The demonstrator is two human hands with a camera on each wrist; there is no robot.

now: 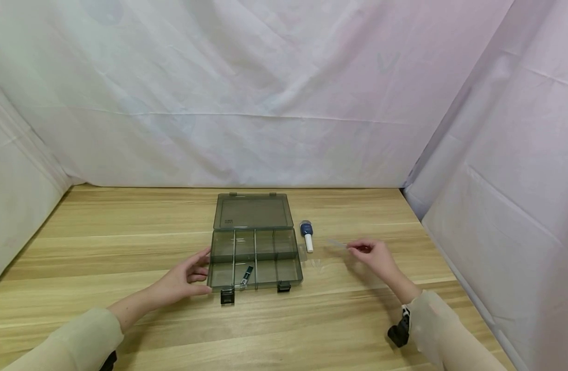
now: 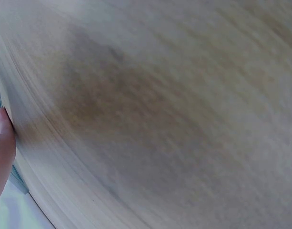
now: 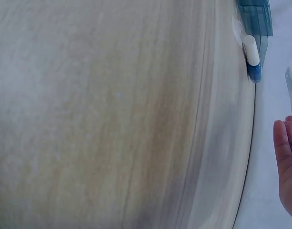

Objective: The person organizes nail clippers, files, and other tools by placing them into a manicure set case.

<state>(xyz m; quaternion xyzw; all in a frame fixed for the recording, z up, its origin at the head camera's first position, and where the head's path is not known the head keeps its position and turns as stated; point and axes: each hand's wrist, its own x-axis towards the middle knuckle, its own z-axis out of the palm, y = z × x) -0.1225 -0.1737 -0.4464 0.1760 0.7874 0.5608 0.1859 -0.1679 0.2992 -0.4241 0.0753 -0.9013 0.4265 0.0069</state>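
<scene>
A smoky see-through compartment box (image 1: 256,260) lies on the table with its lid folded back. My left hand (image 1: 191,273) rests against the box's left side, thumb near the front corner and fingers along the wall; the left wrist view catches only part of this hand (image 2: 2,143). Inside a front compartment sits a small nail clipper (image 1: 247,275). Out to the right, my right hand (image 1: 372,255) pinches a thin translucent strip (image 1: 337,242) above the table. The right wrist view shows the strip (image 3: 291,90) as flat with a rounded end.
Right of the box lies a dark blue bottle with a white cap (image 1: 307,236). Beside it are a small clear piece (image 1: 303,252) and small clear V-shaped bits (image 1: 316,264). Two black latches (image 1: 227,296) hang at the box's front. White cloth (image 1: 242,103) surrounds the wooden table.
</scene>
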